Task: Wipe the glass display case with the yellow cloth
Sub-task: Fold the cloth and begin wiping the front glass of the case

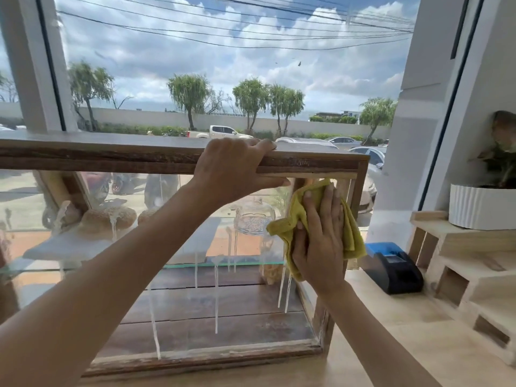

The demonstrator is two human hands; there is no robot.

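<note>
The glass display case [178, 297] has a dark wooden frame and stands on a light wooden counter, its front pane streaked with white drips. My left hand [231, 169] grips the case's top wooden rail, fingers over the top and thumb under it. My right hand [321, 236] presses the bunched yellow cloth [287, 227] flat against the right end of the front pane, fingers straight and pointing up. Inside the case, baked goods sit on a glass shelf and a glass jar stands behind the cloth.
A black and blue receipt printer [393, 269] sits on the counter right of the case. Stepped pale wooden shelves [474, 263] carry a white ribbed plant pot [480, 208] at far right. A large window behind shows a street with cars.
</note>
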